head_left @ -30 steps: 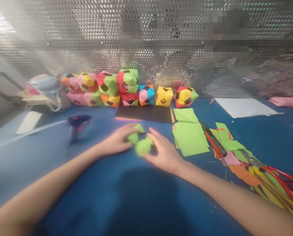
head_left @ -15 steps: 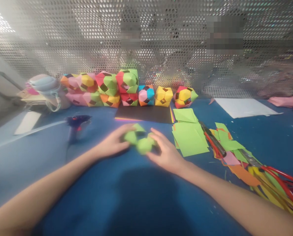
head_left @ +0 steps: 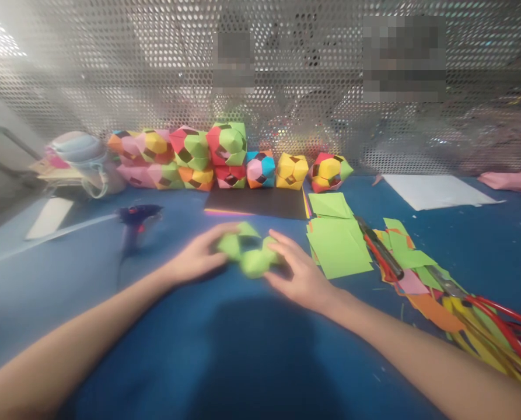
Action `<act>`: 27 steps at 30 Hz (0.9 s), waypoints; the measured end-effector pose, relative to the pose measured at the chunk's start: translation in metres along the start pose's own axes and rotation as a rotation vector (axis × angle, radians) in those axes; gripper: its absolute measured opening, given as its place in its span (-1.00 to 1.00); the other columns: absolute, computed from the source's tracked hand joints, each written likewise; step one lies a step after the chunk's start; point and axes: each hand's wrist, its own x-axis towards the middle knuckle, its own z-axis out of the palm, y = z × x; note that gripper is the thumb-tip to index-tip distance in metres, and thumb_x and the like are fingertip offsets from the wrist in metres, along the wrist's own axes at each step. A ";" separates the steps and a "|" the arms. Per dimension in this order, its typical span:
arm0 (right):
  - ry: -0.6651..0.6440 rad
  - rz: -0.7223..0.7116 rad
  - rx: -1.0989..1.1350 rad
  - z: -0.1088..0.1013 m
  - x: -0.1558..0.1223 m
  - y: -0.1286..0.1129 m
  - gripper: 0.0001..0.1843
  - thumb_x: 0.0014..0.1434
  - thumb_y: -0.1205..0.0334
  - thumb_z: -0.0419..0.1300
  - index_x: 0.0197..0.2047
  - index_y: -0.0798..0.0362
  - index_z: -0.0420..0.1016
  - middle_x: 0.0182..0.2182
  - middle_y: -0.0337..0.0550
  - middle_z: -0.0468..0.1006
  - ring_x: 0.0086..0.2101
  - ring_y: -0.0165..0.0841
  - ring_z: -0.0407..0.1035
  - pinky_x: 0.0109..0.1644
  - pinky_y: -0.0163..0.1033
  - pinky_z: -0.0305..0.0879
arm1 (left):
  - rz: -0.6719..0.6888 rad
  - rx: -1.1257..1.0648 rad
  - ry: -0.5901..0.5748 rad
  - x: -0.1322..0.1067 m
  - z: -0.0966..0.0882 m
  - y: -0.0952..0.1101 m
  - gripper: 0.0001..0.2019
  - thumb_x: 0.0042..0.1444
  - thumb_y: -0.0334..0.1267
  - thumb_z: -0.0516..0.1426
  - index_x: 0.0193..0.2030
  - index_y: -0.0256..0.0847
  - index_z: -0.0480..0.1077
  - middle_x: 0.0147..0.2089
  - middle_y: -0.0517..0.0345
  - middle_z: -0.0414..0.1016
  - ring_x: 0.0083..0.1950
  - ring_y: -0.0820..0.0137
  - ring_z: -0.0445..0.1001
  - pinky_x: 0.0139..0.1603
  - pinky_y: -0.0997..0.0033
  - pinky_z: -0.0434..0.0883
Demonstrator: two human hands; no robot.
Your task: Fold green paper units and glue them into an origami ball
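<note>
Gripping a lime-green folded paper form [head_left: 247, 252] with both hands, low over the blue tabletop [head_left: 260, 356], centre of view. Curling the left hand [head_left: 199, 258] around its left lobe, closing the right hand [head_left: 301, 279] on its right lobe, fingers on both sides clasping paper. Judging it only partly built: a few blurred green lobes joined, not yet rounded like the multicoloured paper balls [head_left: 225, 157] stacked along the perforated metal screen [head_left: 111, 87]. Leaving flat green paper squares [head_left: 336, 242] unused just right of the right hand. Enjoying open blue surface toward the body; minding the black sheet [head_left: 255, 203] just behind, a blue glue gun [head_left: 135, 219] well apart on the left, and a red utility knife [head_left: 380, 249] and red-handled scissors [head_left: 488, 306] crowding the right.
</note>
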 end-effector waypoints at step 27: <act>0.013 -0.373 -0.004 -0.009 0.003 -0.007 -0.49 0.17 0.49 0.08 0.18 0.09 0.13 0.09 0.18 0.30 0.19 -0.19 0.14 0.18 -0.01 0.28 | -0.025 -0.072 0.022 -0.005 -0.001 0.004 -0.49 0.06 -0.32 0.09 0.20 -0.14 0.22 0.28 -0.02 0.23 0.24 0.12 0.25 0.21 0.11 0.24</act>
